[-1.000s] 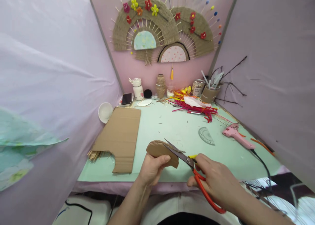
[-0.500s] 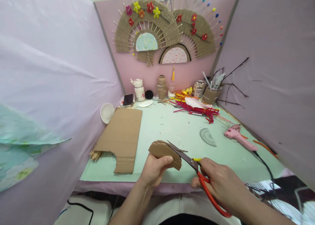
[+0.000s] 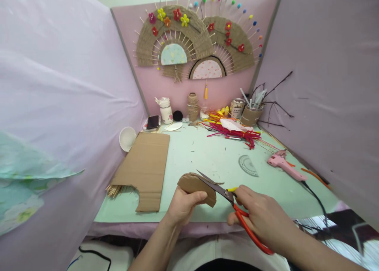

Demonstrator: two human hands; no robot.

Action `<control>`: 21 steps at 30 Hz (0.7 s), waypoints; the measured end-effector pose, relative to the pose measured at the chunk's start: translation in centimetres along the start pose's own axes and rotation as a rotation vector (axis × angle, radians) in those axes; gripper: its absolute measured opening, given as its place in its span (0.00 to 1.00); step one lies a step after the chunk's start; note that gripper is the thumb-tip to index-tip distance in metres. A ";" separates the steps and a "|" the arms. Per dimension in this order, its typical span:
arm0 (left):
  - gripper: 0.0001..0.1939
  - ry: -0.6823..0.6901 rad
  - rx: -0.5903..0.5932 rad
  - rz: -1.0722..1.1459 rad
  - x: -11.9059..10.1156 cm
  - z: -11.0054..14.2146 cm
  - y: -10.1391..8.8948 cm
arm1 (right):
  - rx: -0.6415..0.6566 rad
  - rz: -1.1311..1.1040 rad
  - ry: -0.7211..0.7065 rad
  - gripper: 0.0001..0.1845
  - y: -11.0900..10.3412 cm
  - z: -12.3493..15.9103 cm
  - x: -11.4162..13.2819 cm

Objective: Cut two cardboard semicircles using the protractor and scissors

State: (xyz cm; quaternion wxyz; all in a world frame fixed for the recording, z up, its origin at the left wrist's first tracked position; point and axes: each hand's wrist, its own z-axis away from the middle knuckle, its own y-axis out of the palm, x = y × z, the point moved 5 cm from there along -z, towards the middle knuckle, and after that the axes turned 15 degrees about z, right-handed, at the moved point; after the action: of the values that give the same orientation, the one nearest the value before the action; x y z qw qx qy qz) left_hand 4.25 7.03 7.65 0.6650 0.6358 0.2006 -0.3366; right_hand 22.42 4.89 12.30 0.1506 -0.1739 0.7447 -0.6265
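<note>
My left hand [image 3: 185,206] pinches a half-round piece of cardboard [image 3: 189,182], thumb on its face and the fingers hidden behind. In my right hand [image 3: 257,211] are scissors [image 3: 220,190] with red handles, their dark blades lying along the curved edge of the piece. A thin trimmed strip [image 3: 218,183] sticks out past the blades. Left of my hands, a larger cardboard sheet [image 3: 148,160] with a curved notch lies on the table, over a bundle of thin sticks [image 3: 114,190].
A protractor [image 3: 248,166] and a pink glue gun [image 3: 286,166] with its cord lie to the right. Red strips [image 3: 237,134], a twine spool [image 3: 192,107], a white bottle [image 3: 165,110] and a pot of twigs [image 3: 251,115] line the back. Woven fans [image 3: 174,34] hang behind.
The view has shifted slightly, moving the whole scene a little. Both hands keep their grips, and the scissors stay at the curved edge of the cardboard piece.
</note>
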 end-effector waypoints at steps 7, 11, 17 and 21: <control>0.17 0.092 0.014 -0.113 -1.1 -0.2 -0.4 | 0.016 -0.085 -0.010 0.13 0.0 0.3 -0.8; 0.16 0.087 0.027 -0.166 -1.7 -0.5 -0.5 | 0.109 -0.172 0.018 0.11 0.1 0.3 -1.2; 0.16 0.081 0.025 -0.233 -1.8 -0.8 -0.7 | 0.200 -0.525 0.198 0.11 -0.3 -0.9 -1.6; 0.13 0.062 0.099 -0.269 -1.0 -0.8 0.5 | 0.125 -0.769 0.246 0.15 -0.3 -2.5 -0.4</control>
State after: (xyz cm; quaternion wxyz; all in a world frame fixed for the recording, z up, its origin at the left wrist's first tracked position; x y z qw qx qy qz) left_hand 4.07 7.94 8.63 0.5755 0.6451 0.2875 -0.4123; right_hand 21.71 7.21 13.05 -0.1746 -0.3537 0.5982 -0.6975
